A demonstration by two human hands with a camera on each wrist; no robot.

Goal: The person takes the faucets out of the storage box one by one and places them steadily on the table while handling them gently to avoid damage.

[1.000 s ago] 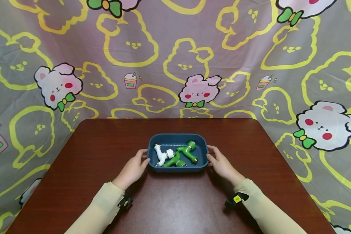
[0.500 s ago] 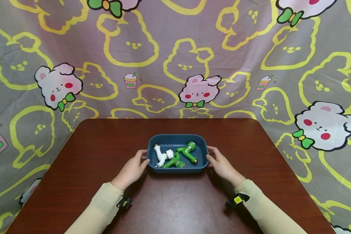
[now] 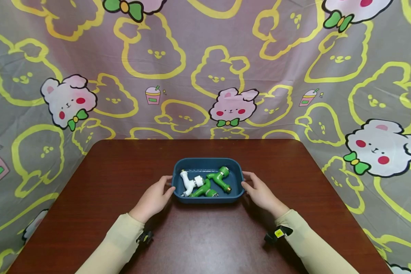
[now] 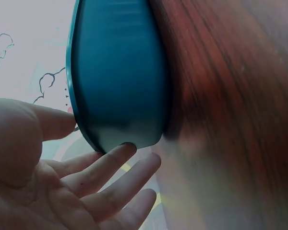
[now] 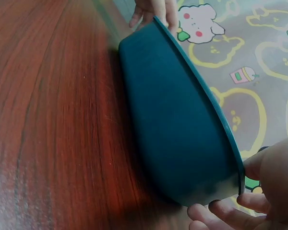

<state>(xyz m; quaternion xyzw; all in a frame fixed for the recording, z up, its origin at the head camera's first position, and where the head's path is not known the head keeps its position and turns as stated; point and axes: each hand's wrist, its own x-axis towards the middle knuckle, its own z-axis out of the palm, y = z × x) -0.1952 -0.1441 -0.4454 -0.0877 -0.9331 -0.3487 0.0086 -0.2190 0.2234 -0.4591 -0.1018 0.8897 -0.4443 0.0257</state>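
A dark blue plastic basin (image 3: 207, 199) with rounded corners rests on the table in the head view. Inside it lie a white faucet (image 3: 188, 183) on the left and two green faucets, one green faucet (image 3: 220, 179) at the right and another green faucet (image 3: 204, 188) near the front wall. My left hand (image 3: 154, 199) holds the basin's left end, thumb at the rim and fingers against the outer wall, as the left wrist view shows. At the opposite end, my right hand (image 3: 263, 196) grips likewise; its thumb and fingers (image 5: 235, 216) show in the right wrist view.
The dark red-brown wooden table (image 3: 205, 243) reaches back to a patterned cloth (image 3: 178, 45) with cartoon rabbits and yellow outlines, hanging behind and at both sides. A small black device (image 3: 145, 236) is strapped at the left wrist, and another black device (image 3: 276, 233) at the right.
The basin appears very slightly nearer to me than a second ago, with both hands still holding its ends. The faucets lie in the same arrangement.
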